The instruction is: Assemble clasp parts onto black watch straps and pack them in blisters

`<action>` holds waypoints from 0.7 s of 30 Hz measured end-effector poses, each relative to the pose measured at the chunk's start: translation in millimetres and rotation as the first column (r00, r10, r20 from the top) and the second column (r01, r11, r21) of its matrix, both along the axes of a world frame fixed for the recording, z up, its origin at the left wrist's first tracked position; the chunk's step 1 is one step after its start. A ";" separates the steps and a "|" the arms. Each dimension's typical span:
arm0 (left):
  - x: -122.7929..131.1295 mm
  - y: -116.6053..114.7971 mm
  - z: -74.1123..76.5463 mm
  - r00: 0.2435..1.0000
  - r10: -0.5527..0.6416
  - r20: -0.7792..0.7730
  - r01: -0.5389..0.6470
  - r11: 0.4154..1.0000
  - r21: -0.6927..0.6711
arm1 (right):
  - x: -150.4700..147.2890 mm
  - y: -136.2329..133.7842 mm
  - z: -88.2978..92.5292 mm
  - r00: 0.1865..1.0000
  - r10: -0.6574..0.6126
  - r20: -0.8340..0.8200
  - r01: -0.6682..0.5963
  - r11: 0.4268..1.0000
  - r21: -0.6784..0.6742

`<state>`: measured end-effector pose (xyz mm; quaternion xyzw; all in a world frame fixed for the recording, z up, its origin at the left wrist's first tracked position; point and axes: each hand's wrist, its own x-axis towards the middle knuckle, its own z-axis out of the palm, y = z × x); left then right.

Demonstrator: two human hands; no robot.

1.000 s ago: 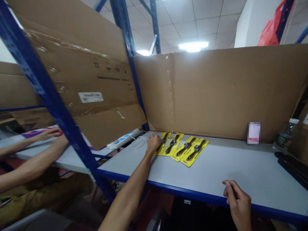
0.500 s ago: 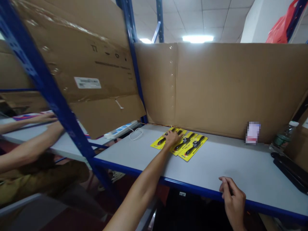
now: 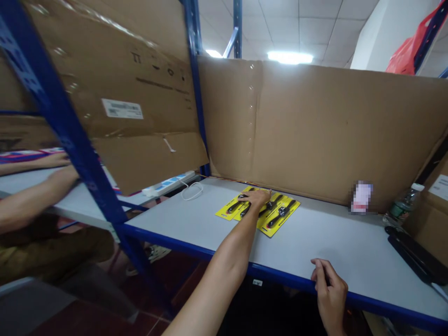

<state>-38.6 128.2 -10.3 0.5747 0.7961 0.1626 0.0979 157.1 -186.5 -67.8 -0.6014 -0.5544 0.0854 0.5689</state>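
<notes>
Four yellow cards [image 3: 282, 215], each with a long black tool, lie flat on the tabletop [image 3: 301, 245]. One pokes out left of the left grip [image 3: 257, 198], two are partly under it, one is just right. The row looks laid out, but not yet let go. They slant from near-left to far-right. The left grip spreads over them; I can't tell if it pinches any. The right grip [image 3: 332, 295], well apart, is half open, with nothing seen inside.
</notes>
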 end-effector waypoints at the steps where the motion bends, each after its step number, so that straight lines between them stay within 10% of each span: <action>1: 3.7 -0.6 -2.3 0.996 0.085 -0.008 -0.085 0.996 -0.012 | 0.2 0.3 0.2 1.000 -0.001 0.003 0.001 1.000 0.001; 21: -10.1 -10.6 -31.2 0.995 0.021 -0.096 0.009 0.955 0.295 | -3.8 3.5 -5.3 0.983 -0.067 0.168 0.055 0.996 0.076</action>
